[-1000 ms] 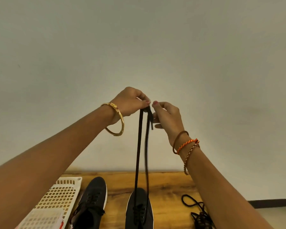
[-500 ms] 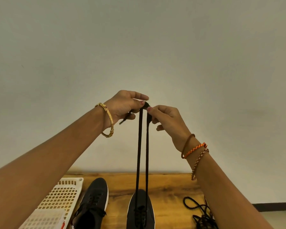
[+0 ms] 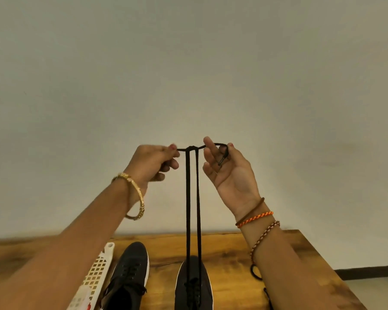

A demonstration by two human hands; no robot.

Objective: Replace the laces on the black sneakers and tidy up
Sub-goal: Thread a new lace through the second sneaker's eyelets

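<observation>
Black lace (image 3: 192,198) knotted, taut above sneaker (image 3: 193,285), left hand (image 3: 154,163) and right hand (image 3: 230,168) pinching its ends

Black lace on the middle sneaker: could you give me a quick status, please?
Left hand pinches one end, right hand hooks the other. Black lace taut, knotted up top. Middle sneaker on table. Nothing obstructing.

A white perforated basket (image 3: 96,271) lies on the wooden table (image 3: 229,253), seemingly tilted, before a plain pale wall (image 3: 188,63).
</observation>
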